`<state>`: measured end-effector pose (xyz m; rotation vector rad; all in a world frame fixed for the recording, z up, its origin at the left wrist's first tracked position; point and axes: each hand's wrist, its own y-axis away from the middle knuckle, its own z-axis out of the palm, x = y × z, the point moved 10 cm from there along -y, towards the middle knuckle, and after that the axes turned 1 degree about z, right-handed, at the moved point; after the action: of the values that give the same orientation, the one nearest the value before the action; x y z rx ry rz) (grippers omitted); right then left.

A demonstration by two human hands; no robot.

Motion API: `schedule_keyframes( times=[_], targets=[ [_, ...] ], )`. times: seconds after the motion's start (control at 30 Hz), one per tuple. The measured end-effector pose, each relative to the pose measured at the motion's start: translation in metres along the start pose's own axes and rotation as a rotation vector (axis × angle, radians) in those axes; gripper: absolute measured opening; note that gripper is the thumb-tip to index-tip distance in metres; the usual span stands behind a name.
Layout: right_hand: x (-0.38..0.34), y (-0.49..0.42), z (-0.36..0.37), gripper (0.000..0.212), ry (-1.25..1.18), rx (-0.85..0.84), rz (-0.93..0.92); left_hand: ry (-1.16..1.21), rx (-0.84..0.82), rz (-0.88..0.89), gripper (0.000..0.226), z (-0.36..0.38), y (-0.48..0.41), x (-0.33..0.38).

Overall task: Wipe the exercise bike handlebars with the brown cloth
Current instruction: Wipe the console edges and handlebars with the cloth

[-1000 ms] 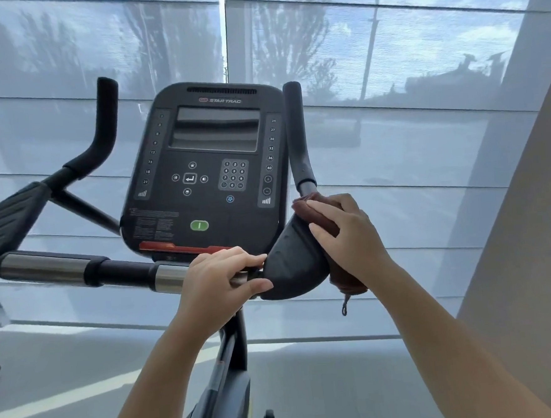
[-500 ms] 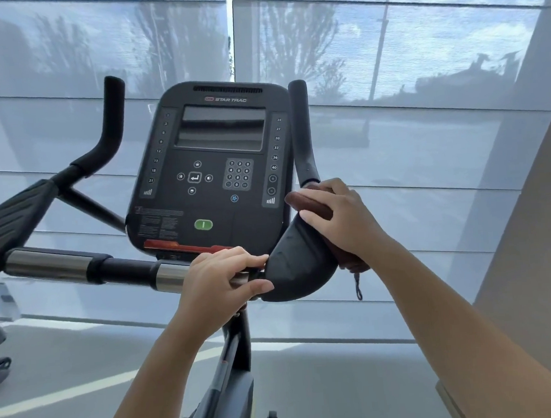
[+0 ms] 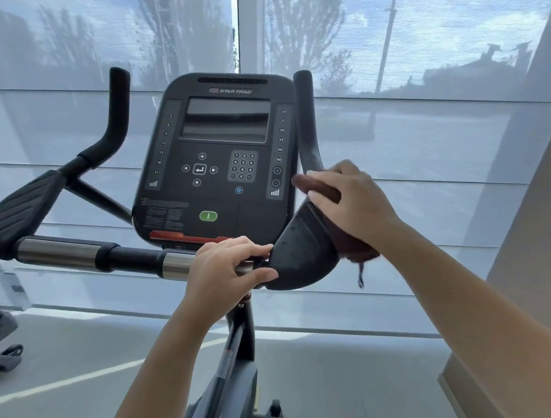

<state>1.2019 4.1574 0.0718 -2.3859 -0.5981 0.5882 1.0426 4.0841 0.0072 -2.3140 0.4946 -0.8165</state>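
Right hand (image 3: 355,200): fingers curled over a bunched, dark reddish brown cloth (image 3: 320,186) and pressing it against the outer edge of the black ribbed elbow pad (image 3: 303,255). This pad sits at the right end of the black tubular exercise-bike handlebars (image 3: 130,255), just below the foot of the black foam upright grip (image 3: 305,115).

The cloth forms a thick roll. One end shows past the fingertips toward the console, and the other comes out under the heel of the hand, behind the pad. A short dark loop (image 3: 360,276) hangs free from that end.

Left hand (image 3: 226,271): fingers and thumb wrapped round the polished chrome sleeve (image 3: 177,264) of the crossbar, just beside the same pad.

Beyond the hands, a black rounded console (image 3: 220,180) marked STAR TRAC carries a dark screen, a number keypad, an oval green button (image 3: 208,216) and a red strip (image 3: 185,238) along its lower edge. A matching pad (image 3: 17,214) and curved grip (image 3: 114,115) stand at the left end.

Behind the bike, translucent grey window blinds (image 3: 426,139) show tree silhouettes.
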Motion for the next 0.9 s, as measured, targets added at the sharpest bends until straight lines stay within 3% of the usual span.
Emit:
schedule_keyframes(
  times=[0.17, 0.5, 0.8, 0.9],
  targets=[
    [0.005, -0.015, 0.030, 0.033, 0.160, -0.117, 0.058, 0.004, -0.059, 0.014, 0.034, 0.005, 0.000, -0.003],
    [-0.040, 0.055, 0.021, 0.038, 0.107, -0.064, 0.019, 0.020, -0.146, 0.022, 0.033, 0.007, -0.001, -0.005],
    [-0.069, 0.129, 0.019, 0.037, -0.142, 0.213, 0.082, 0.069, -0.117, 0.021, 0.030, 0.000, 0.001, 0.000],
    [-0.050, 0.130, -0.005, 0.036, -0.272, 0.396, 0.135, 0.077, -0.110, 0.004, 0.032, 0.000, 0.003, -0.001]
  ],
)
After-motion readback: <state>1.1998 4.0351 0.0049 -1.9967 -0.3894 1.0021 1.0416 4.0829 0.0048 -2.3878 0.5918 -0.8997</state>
